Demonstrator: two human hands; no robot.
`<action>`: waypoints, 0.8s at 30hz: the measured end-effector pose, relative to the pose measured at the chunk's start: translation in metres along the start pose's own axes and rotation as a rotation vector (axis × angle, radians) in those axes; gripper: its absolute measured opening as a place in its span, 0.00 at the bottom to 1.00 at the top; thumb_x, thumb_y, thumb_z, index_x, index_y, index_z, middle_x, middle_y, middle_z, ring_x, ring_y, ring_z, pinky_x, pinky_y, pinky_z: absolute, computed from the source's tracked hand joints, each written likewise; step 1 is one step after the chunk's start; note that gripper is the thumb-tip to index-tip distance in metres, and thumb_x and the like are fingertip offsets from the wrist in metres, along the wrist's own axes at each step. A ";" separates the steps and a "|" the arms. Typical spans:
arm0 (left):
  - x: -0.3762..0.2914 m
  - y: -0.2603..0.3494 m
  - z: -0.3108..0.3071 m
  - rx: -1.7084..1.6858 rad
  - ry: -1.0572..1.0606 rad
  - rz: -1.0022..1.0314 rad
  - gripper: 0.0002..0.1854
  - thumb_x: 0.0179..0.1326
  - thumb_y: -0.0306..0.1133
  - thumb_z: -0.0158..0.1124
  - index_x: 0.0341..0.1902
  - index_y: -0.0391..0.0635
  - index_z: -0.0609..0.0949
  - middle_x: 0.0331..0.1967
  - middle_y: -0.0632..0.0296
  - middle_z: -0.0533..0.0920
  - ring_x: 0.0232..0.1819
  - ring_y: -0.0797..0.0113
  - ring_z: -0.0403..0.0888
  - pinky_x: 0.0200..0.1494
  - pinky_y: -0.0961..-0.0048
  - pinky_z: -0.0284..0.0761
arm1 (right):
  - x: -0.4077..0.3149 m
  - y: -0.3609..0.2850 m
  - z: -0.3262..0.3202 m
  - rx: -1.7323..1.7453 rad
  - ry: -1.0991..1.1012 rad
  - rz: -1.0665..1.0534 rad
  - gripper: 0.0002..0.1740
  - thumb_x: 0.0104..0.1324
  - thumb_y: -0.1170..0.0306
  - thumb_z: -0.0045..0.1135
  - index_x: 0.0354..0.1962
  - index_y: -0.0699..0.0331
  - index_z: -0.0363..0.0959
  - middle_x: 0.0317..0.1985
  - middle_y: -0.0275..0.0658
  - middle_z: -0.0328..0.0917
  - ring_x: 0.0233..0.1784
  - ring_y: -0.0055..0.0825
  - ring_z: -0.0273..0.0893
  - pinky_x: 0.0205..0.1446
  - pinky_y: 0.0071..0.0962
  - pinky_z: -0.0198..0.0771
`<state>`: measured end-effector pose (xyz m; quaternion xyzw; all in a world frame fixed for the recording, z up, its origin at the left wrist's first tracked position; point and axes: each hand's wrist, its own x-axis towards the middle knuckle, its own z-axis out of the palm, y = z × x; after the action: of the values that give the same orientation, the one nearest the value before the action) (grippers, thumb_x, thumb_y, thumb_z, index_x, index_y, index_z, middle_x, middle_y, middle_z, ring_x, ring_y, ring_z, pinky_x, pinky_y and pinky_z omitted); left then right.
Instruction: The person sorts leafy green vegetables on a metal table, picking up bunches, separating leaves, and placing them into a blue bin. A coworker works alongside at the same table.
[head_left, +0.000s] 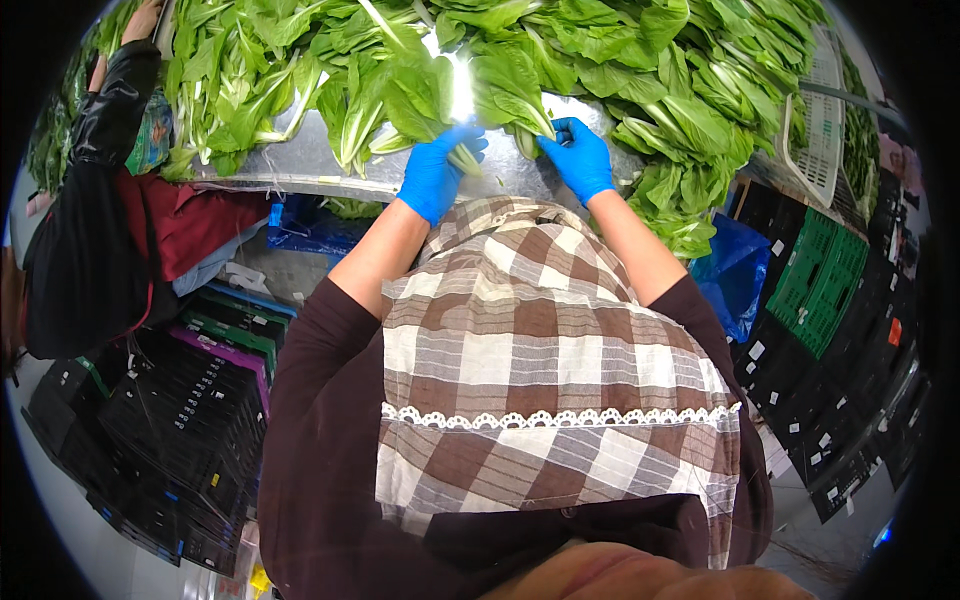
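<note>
Both my hands wear blue gloves over a metal work table (330, 154) heaped with leafy greens (637, 45). My left hand (441, 171) is closed around the pale stem end of a leafy green plant (420, 94), whose leaves spread away from me. With thumb and fingers, my right hand (576, 156) pinches the white stem of another leafy green (510, 86). Bright glare on the metal lies between the two plants. Left of my left hand, a small bunch with pale stems (360, 135) rests near the table's edge.
A co-worker's dark sleeve (112, 112) reaches over the table at far left. Stacked black crates (180, 420) stand at lower left. At right are a white plastic basket (817, 142), a blue plastic bag (731, 274), and green (817, 281) and black crates. A blue crate (315, 232) sits below the table edge.
</note>
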<state>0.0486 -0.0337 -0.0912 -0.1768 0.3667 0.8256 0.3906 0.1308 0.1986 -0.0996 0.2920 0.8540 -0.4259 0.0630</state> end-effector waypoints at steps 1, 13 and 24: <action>0.000 0.001 -0.001 -0.016 0.000 -0.003 0.17 0.65 0.32 0.60 0.55 0.39 0.77 0.46 0.54 0.82 0.44 0.61 0.80 0.49 0.64 0.77 | -0.003 -0.001 -0.005 -0.003 0.000 0.004 0.20 0.56 0.55 0.66 0.42 0.56 0.79 0.39 0.44 0.82 0.38 0.37 0.80 0.45 0.33 0.74; -0.009 0.007 0.009 -0.102 -0.076 0.013 0.19 0.64 0.30 0.60 0.58 0.43 0.74 0.48 0.55 0.80 0.47 0.61 0.79 0.52 0.63 0.76 | -0.031 -0.014 -0.044 0.639 -0.026 0.193 0.15 0.63 0.63 0.64 0.43 0.63 0.78 0.33 0.34 0.80 0.33 0.19 0.75 0.34 0.21 0.68; -0.009 0.009 0.058 -0.094 -0.225 0.044 0.18 0.63 0.23 0.61 0.57 0.40 0.74 0.49 0.57 0.80 0.50 0.62 0.79 0.55 0.65 0.75 | -0.032 -0.057 -0.033 1.238 -0.281 0.302 0.13 0.67 0.63 0.57 0.45 0.62 0.77 0.34 0.29 0.77 0.28 0.16 0.69 0.29 0.15 0.62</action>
<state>0.0474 0.0009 -0.0435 -0.0932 0.2853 0.8649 0.4025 0.1305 0.1832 -0.0283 0.3326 0.3842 -0.8596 0.0532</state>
